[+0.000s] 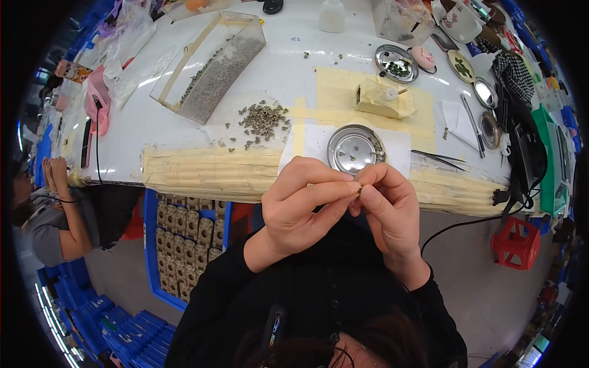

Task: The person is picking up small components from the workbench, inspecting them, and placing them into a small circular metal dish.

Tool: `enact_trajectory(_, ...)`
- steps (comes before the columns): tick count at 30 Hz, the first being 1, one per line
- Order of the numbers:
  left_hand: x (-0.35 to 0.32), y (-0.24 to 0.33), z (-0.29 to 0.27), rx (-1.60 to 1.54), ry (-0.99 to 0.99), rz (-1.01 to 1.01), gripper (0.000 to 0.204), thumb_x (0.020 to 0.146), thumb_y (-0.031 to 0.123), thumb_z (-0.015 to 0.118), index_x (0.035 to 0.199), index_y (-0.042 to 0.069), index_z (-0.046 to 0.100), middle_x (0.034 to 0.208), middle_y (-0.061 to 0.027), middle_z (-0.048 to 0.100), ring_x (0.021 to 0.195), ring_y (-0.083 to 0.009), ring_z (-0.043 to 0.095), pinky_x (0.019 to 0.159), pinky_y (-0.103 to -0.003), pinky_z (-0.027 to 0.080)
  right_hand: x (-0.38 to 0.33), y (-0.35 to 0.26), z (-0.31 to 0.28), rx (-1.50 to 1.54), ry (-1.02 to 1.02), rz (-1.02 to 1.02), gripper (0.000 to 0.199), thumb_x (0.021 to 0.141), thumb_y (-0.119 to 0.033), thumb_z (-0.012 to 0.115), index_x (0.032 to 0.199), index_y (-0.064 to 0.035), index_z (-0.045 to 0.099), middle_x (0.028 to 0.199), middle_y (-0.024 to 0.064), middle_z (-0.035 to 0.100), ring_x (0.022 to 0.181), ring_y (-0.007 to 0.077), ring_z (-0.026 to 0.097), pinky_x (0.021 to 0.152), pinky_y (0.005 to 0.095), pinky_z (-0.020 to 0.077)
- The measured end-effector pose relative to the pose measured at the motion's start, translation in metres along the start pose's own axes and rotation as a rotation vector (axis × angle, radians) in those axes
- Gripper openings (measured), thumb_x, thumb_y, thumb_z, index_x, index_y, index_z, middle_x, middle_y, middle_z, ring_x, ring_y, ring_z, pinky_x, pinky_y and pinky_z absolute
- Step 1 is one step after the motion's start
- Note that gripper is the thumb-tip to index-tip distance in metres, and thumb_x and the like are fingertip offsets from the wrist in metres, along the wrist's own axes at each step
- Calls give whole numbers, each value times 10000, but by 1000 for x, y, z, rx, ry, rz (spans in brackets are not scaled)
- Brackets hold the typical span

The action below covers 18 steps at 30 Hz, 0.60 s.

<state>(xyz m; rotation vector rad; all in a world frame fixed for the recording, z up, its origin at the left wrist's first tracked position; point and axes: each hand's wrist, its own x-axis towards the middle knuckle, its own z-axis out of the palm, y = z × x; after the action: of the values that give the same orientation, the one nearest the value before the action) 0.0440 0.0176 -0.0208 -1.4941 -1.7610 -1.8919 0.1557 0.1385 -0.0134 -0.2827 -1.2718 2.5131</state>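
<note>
My left hand (310, 202) and my right hand (389, 205) meet fingertip to fingertip at the table's front edge. Both are closed in a pinch on a tiny part, mostly covered by the fingers, so its kind cannot be told. Just beyond them a round metal dish (332, 153) lies on white paper, with a few small pieces in it. Left of the dish is a loose pile of small metal parts (264, 119). A pair of dark tweezers (438, 159) rests to the right of my right hand.
A clear bin of small grey parts (224, 73) stands at the far left. Behind the dish is a tape-covered block (383, 100) with a peg. Below the table's left side sits a blue crate (150, 245) of brownish blocks. A red stool (516, 243) stands right; another person's arm (72, 224) shows left.
</note>
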Motion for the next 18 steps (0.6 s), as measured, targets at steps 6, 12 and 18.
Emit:
enact_trajectory(6,8,-4,-2,4,-36,-11,260,681,-52,763,921,33,709,893,-63,664,757,-197,606,645,-286,469,3,-1,1,-199,57,-101,103,913,-25,618,999,30,607,902,52,617,755,96,593,696,230,507)
enact_trajectory(12,16,-15,-3,40,-79,-92,232,700,-60,751,909,29,701,887,-77,663,761,-203,612,651,-283,470,8,-4,-12,-634,211,-452,105,882,8,621,984,35,621,900,78,619,815,131,571,753,248,463)
enact_trajectory(18,22,-21,-3,-154,-51,-294,209,739,-69,738,927,16,700,882,-85,645,808,-161,613,707,-254,480,15,-12,-16,-767,196,-444,103,848,20,622,949,29,642,901,107,627,801,187,563,734,276,443)
